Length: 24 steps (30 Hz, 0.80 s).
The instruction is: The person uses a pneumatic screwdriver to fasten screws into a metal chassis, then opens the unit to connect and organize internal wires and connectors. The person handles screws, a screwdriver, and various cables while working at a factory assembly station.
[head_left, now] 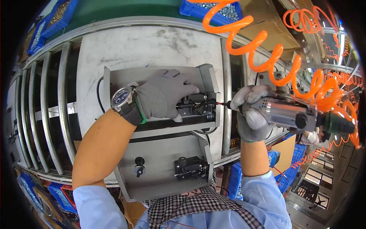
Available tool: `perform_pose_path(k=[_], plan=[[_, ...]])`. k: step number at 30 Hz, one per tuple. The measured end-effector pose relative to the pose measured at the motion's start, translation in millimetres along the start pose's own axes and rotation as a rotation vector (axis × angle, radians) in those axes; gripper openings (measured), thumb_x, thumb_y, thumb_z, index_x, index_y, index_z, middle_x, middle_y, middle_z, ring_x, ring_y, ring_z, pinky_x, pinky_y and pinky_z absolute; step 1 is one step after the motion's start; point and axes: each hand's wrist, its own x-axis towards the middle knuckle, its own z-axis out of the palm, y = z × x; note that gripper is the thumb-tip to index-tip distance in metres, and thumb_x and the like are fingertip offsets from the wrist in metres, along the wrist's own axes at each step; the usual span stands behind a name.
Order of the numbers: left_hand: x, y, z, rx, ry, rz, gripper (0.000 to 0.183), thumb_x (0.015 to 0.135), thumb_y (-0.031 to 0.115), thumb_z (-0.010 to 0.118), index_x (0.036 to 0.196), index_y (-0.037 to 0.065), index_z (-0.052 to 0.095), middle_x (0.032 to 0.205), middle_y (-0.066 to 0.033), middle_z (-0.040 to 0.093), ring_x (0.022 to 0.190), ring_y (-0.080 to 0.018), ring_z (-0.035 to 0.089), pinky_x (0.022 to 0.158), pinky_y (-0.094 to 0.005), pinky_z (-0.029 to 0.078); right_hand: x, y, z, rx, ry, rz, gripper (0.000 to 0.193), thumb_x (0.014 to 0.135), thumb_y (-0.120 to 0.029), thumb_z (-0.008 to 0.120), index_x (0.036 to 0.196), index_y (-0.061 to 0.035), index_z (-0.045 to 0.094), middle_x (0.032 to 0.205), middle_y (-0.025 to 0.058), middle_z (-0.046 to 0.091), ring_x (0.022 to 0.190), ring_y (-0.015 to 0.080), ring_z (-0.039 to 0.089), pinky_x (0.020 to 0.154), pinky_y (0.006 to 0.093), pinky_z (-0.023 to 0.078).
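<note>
Orange hose [244,49] (cropped above) hangs near the right hand [252,113] holding a driver [289,114].

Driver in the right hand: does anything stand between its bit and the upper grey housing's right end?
Nothing visible does: the bit reaches up to the upper grey housing, though contact is unclear. The left hand lies clear.

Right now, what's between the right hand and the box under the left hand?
The head view shows a thin bit, partly red, running from the right hand toward the box, above a rail.
</note>
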Motion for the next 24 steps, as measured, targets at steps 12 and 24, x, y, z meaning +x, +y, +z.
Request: perform_pose_path(k=[12, 24], plan=[[-19.5, 57.9, -45.8, -0.721, 0.59, 0.042, 0.072, 0.073, 0.022, 0.074, 0.135, -0.001, 0.045, 0.132, -0.0148, 0.052, 0.124, -0.0251, 0.048, 0.104, -0.0352, 0.037, 11.7, -40.7, 18.8, -0.148, 0.355, -0.175, 0.014, 0.069, 0.003, 0.067, 0.079, -0.0033, 0.059, 0.073, 0.003, 0.06, 0.066, 0.0113, 0.059, 0.061, 0.0255, 0.048], [-297.8, 200.2, 84.2, -1.08, 1.947, -0.188, 0.038, 0.069, 0.002, 0.066, 0.105, -0.003, 0.057, 0.083, -0.0117, 0.064, 0.077, -0.0233, 0.064, 0.074, -0.0383, 0.055, -117.7, -69.5, 140.4, -0.572, -1.285, -0.298, 0.059, 0.074, -0.011, 0.069, 0.13, -0.0028, 0.05, 0.097, 0.0182, 0.054, 0.087, 0.0346, 0.056, 0.076, 0.0423, 0.047]])
